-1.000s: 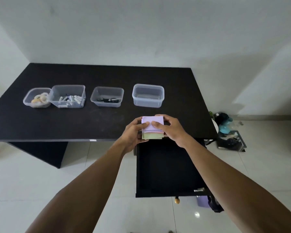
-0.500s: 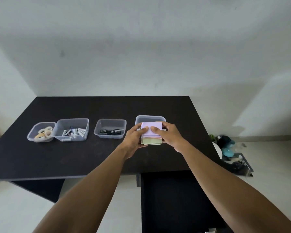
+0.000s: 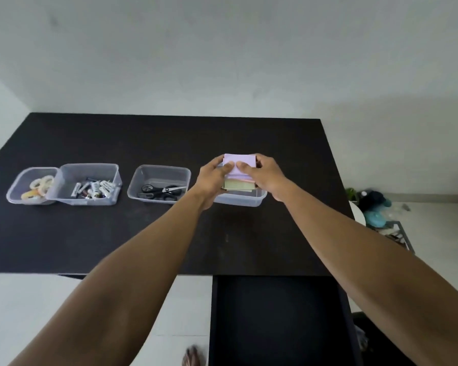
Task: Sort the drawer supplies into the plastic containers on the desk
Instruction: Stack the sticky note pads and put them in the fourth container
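A stack of sticky notes (image 3: 239,173), lilac on top with pink and pale green pads below, is gripped from both sides by my left hand (image 3: 213,180) and my right hand (image 3: 265,178). The stack hangs over the rightmost clear plastic container (image 3: 245,200), whose inside is mostly hidden by my hands. To its left stand three more clear containers: one with black-handled scissors (image 3: 162,192), one with batteries (image 3: 94,191), and one with tape rolls (image 3: 37,187). Below the desk's front edge the black drawer (image 3: 278,318) stands pulled out and looks dark inside.
The black desk (image 3: 143,241) reaches back to a white wall. Right of the desk, on the tiled floor, lie a teal and dark object (image 3: 374,207) and a metal rack (image 3: 399,236). My foot (image 3: 193,356) shows at the bottom edge.
Both hands have carried the sticky note stack forward from the desk's front edge, above the open drawer, to over the rightmost container. The view has tilted up towards the desk.
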`<act>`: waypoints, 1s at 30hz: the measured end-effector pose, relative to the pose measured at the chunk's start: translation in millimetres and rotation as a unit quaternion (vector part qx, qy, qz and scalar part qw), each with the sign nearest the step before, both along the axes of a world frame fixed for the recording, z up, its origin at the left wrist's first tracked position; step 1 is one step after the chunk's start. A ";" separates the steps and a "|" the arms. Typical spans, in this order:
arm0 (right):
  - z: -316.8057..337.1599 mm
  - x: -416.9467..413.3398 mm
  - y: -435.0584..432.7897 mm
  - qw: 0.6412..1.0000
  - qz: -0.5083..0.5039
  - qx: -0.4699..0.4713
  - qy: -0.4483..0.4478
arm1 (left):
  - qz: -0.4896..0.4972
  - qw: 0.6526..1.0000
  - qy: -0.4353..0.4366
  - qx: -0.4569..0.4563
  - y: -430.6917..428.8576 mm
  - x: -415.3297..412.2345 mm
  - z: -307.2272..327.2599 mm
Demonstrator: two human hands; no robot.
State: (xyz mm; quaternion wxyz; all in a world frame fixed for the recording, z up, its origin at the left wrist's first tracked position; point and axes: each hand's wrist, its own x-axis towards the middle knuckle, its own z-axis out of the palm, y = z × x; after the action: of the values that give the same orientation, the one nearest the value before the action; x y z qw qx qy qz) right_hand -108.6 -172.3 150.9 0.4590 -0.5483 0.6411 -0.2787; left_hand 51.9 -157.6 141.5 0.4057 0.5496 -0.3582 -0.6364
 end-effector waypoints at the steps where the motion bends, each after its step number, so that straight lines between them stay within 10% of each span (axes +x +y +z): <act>1: -6.1 1.0 -5.2 1.000 -0.001 0.007 0.002 | 0.001 1.000 -0.008 0.004 -6.4 -0.7 -5.3; 30: -70.9 16.9 -47.0 0.982 -0.022 0.162 0.098 | -0.119 0.960 -0.218 0.126 -70.6 -14.3 -52.2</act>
State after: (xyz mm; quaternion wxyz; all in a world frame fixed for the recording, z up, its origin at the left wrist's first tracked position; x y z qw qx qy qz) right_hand -91.7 -219.3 79.9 0.4703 -0.4772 0.7315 -0.1264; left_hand 37.6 -228.3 89.3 0.1662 0.6751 -0.4182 -0.5846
